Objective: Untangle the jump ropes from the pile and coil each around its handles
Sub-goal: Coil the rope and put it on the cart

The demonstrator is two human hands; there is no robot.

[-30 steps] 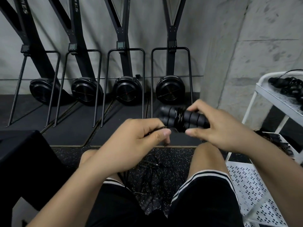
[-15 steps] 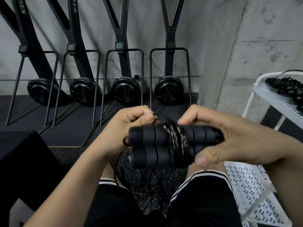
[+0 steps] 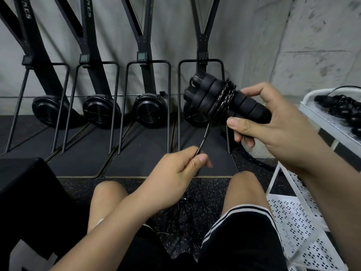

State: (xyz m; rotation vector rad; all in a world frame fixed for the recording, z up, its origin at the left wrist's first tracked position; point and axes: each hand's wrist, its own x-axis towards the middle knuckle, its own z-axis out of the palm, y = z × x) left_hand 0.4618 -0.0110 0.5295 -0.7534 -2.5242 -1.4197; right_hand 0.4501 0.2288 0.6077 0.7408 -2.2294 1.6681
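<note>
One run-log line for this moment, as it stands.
phase: coiling | right hand: grips both handles | left hand: pinches rope leading from the wraps | pile: on floor between knees | status: coil unfinished

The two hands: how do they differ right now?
The right hand grips the thick paired handles; the left hand pinches only the thin cord. The right hand is raised, the left hand lower and nearer the body. Both hold parts of one black jump rope.
</note>
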